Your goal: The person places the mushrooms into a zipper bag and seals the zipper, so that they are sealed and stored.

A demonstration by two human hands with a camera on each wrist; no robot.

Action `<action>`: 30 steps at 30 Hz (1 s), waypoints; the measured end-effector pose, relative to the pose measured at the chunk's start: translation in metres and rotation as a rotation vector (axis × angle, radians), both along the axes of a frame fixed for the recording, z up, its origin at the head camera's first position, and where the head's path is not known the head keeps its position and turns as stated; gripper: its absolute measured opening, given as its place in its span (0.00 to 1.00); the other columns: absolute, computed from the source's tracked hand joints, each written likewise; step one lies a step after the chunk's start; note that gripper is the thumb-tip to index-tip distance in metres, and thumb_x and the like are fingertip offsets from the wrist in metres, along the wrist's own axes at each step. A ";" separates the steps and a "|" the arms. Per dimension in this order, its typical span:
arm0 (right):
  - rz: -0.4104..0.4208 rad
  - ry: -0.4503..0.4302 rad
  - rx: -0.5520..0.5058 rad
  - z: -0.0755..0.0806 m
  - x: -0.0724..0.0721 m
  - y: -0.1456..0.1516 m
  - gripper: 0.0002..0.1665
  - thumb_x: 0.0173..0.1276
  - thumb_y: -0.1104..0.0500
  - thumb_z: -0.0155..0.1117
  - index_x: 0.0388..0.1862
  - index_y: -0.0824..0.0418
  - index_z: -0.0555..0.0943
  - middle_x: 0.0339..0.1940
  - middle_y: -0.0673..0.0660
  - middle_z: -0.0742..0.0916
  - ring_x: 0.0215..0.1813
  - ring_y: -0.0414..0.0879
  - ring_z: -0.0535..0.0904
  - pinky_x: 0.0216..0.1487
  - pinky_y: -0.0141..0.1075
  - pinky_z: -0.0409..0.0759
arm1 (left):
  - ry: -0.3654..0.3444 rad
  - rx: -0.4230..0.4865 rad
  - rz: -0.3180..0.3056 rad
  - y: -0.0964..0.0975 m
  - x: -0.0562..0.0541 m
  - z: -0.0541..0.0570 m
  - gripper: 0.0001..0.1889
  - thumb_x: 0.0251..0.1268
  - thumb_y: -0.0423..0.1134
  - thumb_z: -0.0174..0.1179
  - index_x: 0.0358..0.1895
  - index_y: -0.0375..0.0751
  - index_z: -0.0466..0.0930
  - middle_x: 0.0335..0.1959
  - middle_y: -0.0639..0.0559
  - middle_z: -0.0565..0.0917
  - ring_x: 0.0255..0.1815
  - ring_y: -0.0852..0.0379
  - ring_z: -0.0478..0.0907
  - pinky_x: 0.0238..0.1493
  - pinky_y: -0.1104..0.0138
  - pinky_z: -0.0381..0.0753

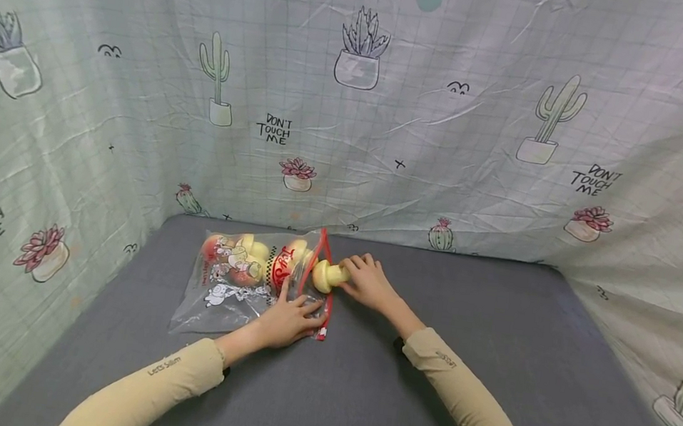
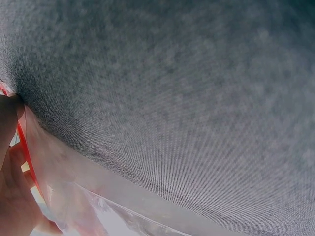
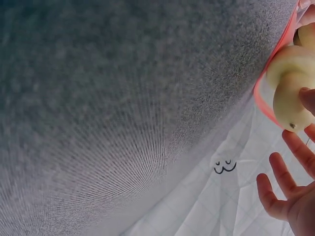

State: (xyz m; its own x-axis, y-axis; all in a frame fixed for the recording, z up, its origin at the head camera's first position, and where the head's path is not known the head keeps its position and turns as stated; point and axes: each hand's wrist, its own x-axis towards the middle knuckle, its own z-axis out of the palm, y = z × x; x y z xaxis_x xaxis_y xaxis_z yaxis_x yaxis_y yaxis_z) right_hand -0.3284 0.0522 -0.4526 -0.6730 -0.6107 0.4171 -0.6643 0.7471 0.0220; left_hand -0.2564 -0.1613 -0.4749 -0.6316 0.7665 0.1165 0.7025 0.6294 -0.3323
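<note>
A clear zip bag (image 1: 238,311) with a red zip edge and printed pictures lies on the table, its mouth toward the right. Inside show several pale yellow mushroom shapes (image 1: 257,249) and red-yellow rounded pieces (image 1: 212,246). My left hand (image 1: 284,322) lies over the bag near its mouth and grips the edge; the left wrist view has the thumb and fingers on either side of the red zip strip (image 2: 27,155). At the mouth, my right hand (image 1: 369,283) pinches a yellow toy mushroom (image 1: 325,277) by its stem, cap toward the bag.
The grey table (image 1: 482,375) extends around the bag and both arms. A pale curtain (image 1: 391,133) printed with cactus drawings hangs behind it and at both sides. The red zip slider (image 1: 322,333) sits at the near end of the bag's mouth.
</note>
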 end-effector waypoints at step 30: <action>0.026 -0.132 0.063 -0.003 -0.011 -0.028 0.23 0.61 0.47 0.59 0.54 0.50 0.72 0.42 0.53 0.78 0.39 0.47 0.67 0.35 0.40 0.67 | 0.069 0.006 -0.041 -0.002 -0.002 -0.003 0.21 0.62 0.56 0.46 0.59 0.63 0.68 0.60 0.55 0.73 0.55 0.52 0.70 0.56 0.33 0.51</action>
State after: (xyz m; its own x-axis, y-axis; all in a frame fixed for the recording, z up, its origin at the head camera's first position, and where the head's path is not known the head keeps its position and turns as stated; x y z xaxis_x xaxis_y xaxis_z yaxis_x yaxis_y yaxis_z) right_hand -0.3398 0.0240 -0.4552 -0.7032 -0.6509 0.2862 -0.6835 0.7296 -0.0202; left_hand -0.2587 -0.1633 -0.4776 -0.5904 0.7904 0.1634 0.7029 0.6030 -0.3774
